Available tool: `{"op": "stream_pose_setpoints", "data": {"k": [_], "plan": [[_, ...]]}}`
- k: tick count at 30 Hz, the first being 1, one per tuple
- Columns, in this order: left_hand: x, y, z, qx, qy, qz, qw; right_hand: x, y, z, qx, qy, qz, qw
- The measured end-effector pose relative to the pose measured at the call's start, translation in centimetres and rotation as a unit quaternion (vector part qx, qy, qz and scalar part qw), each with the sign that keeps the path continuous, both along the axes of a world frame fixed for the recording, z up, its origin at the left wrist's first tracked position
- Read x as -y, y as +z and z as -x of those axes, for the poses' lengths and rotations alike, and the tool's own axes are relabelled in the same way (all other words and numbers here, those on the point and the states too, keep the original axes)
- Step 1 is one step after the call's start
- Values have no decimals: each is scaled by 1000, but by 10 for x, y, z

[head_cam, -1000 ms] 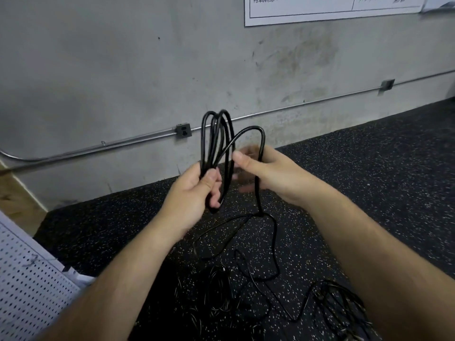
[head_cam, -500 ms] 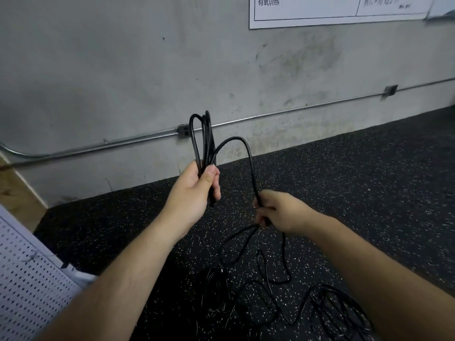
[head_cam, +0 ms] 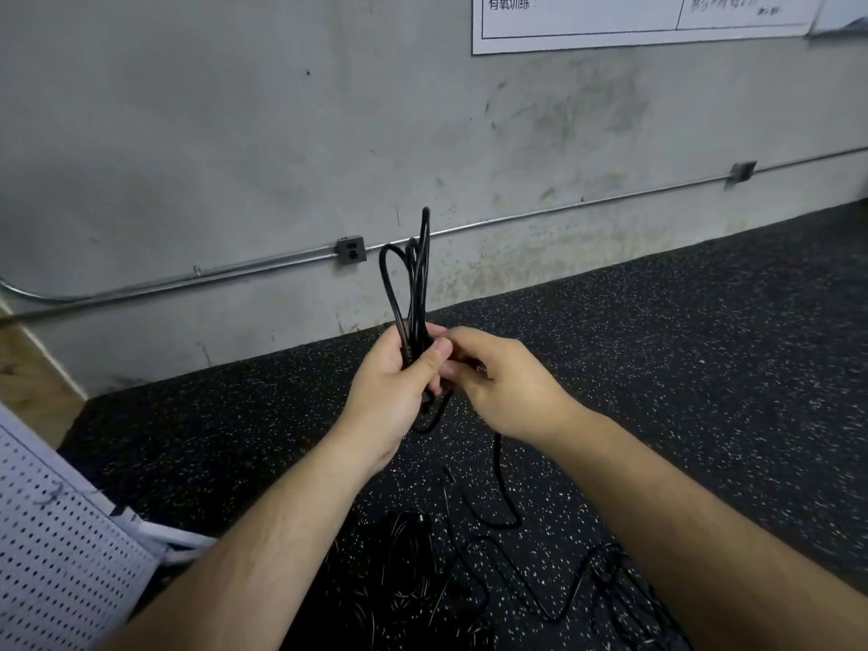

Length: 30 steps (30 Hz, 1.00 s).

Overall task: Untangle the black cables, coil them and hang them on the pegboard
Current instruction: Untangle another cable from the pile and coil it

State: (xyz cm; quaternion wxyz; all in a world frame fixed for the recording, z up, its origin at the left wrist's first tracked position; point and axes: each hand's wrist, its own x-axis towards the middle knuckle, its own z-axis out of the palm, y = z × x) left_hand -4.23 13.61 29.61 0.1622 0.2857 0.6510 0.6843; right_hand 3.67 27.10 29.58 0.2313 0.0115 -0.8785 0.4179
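ok so my right hand has just swung back up and its fingers pinch the black cable against my left hand, whose fingers stay clamped round the coil poking up above them, so another loop's on, with plenty still slack on the floor below.

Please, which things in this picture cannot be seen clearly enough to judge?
1. Head view: what the right hand grips, hidden by its own curled fingers and by the left hand holding the coil.
2. Cable pile: blurred and cut by the bottom edge; count unknown.
3. Pegboard: cut by the left edge; hooks unseen.
4. Wall sign: cut by the top edge.
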Motion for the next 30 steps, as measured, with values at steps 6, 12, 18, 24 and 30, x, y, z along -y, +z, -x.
{"op": "stream_pose_setpoints", "data": {"k": [6,12,18,24,30], "plan": [[-2,3,5,-76,61,3,995,2,-1,-4,54,-5,10,999],[-2,0,9,-64,102,16,993,-3,-6,-8,89,-91,19,992],[11,11,15,-54,80,-18,995,-49,-48,-18,345,-229,-164,895],[16,18,12,-31,37,-43,998,-44,-50,-22,352,-115,-110,922],[15,20,9,-8,6,-68,998,0,-53,3,213,20,17,977]]}}
